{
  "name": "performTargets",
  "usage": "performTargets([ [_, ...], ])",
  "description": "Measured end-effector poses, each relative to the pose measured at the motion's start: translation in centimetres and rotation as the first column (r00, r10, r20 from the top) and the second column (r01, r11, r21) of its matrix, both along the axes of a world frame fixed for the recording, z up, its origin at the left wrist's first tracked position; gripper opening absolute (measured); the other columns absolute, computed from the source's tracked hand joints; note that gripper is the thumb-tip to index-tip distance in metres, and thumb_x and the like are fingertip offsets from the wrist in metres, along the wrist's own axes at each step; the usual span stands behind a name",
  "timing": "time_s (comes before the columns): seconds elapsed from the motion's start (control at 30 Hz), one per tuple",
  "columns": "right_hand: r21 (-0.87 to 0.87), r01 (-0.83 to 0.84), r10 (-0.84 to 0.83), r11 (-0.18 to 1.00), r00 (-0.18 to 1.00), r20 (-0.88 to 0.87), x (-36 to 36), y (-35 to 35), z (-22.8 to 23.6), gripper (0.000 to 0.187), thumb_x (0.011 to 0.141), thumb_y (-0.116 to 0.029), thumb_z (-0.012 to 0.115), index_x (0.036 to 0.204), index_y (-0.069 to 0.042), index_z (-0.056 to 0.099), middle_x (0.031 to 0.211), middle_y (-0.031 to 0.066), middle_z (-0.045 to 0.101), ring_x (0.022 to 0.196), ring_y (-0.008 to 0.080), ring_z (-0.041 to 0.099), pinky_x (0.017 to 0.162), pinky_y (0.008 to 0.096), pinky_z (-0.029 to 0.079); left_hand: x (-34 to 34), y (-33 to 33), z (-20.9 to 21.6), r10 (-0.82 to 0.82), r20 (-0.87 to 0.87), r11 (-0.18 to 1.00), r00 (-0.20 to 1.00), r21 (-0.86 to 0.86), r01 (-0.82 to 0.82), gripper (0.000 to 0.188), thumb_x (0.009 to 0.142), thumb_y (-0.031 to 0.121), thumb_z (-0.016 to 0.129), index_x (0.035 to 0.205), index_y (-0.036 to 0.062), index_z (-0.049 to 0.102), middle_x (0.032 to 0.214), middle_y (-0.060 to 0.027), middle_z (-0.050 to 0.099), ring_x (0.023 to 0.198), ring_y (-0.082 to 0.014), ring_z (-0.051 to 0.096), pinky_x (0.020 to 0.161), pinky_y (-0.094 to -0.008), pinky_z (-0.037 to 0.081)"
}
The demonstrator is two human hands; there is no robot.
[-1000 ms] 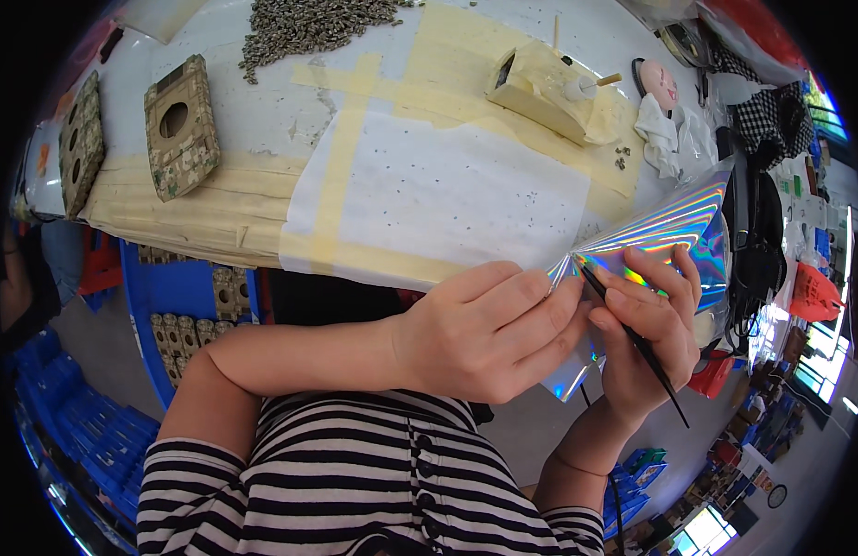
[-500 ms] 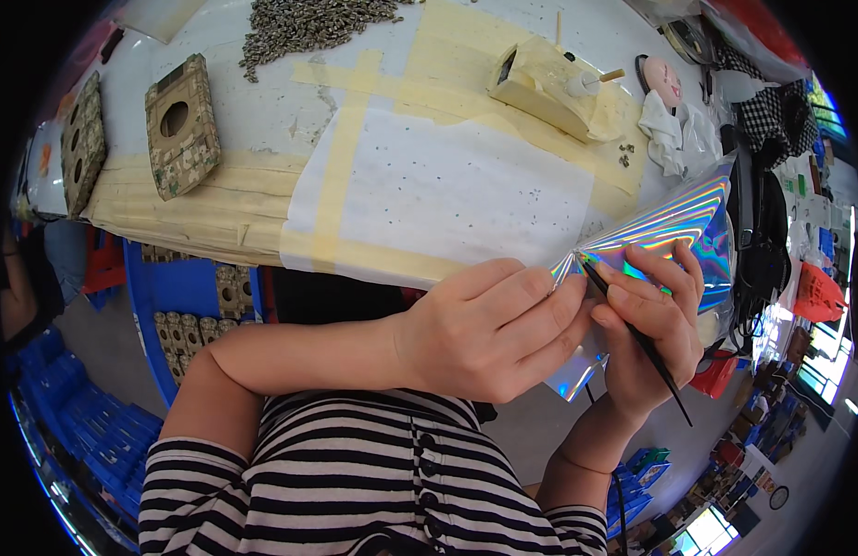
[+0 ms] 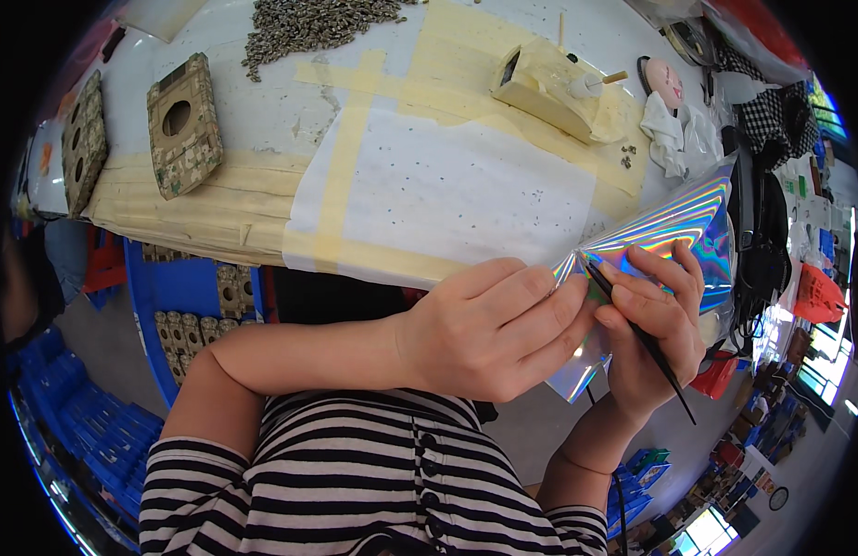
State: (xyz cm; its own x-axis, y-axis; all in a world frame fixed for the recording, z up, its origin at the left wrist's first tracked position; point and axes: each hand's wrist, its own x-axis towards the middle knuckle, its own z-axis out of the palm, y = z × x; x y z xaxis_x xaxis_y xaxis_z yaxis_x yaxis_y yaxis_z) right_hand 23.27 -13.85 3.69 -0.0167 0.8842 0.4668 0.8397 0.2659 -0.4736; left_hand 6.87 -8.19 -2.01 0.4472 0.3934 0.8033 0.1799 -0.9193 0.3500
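A sheet of shiny rainbow-silver film (image 3: 696, 218) is gathered into a fan of creases at the table's near right edge. My left hand (image 3: 498, 324) is closed, its fingertips pinching the film where the creases meet. A slim black tapered tool (image 3: 659, 357) is gripped by my right hand (image 3: 659, 320), its upper end at the gathered point beside my left fingertips. The right hand's outer fingers rest against the film. Whether the tool is tweezers or a brush cannot be made out, and my left fingers hide whatever is pinched there.
Tiny dark bits dot a white sheet (image 3: 429, 199) taped to the table. Behind it stand a tape-covered box (image 3: 554, 93) and a heap of small metallic parts (image 3: 308, 32). Camouflage-patterned parts (image 3: 183, 125) lie left; a blue tray (image 3: 183, 278) holds more below. White cloth (image 3: 663, 134) lies right.
The black tool's lower end has shifted very slightly to the right and up with my right hand. Both hands keep their hold; the view has moved a little.
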Motion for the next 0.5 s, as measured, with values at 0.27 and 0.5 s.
performTargets([
  [0.27, -0.002, -0.005, 0.005, 1.0, 1.0, 0.006, 0.04, 0.06, 0.04, 0.023, 0.066, -0.021, 0.079, 0.079, -0.009, 0.065, 0.084, 0.006, 0.072, 0.093, 0.0263, 0.065, 0.101, 0.0479, 0.037, 0.02, 0.0, -0.02, -0.003, 0.007, 1.0, 1.0, -0.007, 0.003, 0.026, 0.061, 0.012, 0.067, 0.086, 0.0065, 0.071, 0.094, -0.009, 0.066, 0.07, -0.0157, 0.056, 0.052, -0.0231, 0.048],
  [0.5, -0.001, -0.007, 0.007, 1.0, 1.0, 0.008, 0.03, 0.15, 0.06, 0.023, 0.065, -0.021, 0.079, 0.079, -0.009, 0.065, 0.084, 0.0062, 0.072, 0.094, 0.0264, 0.065, 0.101, 0.0478, 0.037, -0.04, -0.03, -0.04, -0.008, 0.006, 1.0, 1.0, -0.013, 0.008, 0.026, 0.062, 0.012, 0.067, 0.087, 0.0067, 0.071, 0.094, -0.0092, 0.066, 0.07, -0.0157, 0.056, 0.052, -0.0231, 0.048],
])
